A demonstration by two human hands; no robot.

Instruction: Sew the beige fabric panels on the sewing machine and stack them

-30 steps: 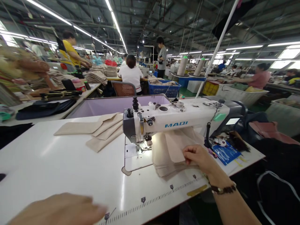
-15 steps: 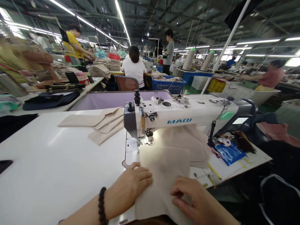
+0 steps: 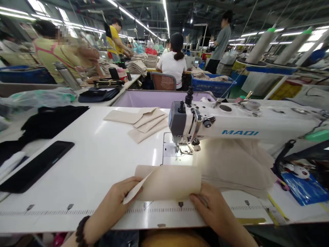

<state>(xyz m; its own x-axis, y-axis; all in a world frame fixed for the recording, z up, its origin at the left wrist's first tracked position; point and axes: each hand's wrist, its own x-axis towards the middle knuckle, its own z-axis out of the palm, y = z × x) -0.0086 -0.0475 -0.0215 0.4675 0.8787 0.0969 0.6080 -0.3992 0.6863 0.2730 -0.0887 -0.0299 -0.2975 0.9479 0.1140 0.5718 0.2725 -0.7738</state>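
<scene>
Between my hands is a beige fabric piece (image 3: 169, 181), folded over on itself, with its left edge lifted off the tabletop. My left hand (image 3: 120, 193), below a dark beaded bracelet, grips the left end; some of its fingers are hidden behind the cloth. At the right end, my right hand (image 3: 209, 202) pinches the fabric between thumb and fingers. The white sewing machine (image 3: 231, 123) stands just beyond, its presser foot (image 3: 185, 149) above the needle plate with no cloth under it. A stack of beige fabric (image 3: 233, 164) lies beneath the machine's arm.
Several folded beige pieces (image 3: 144, 120) lie left of the machine. A black phone (image 3: 38, 164) and black cloth (image 3: 51, 120) are at the left. A blue packet (image 3: 305, 187) lies at the right. Along the front edge runs a printed ruler (image 3: 97, 208). A seated co-worker (image 3: 173, 58) is ahead.
The fabric, flat beside the needle before, is now folded and drawn toward me, away from the presser foot. Both hands have taken hold of its ends. My view has turned left.
</scene>
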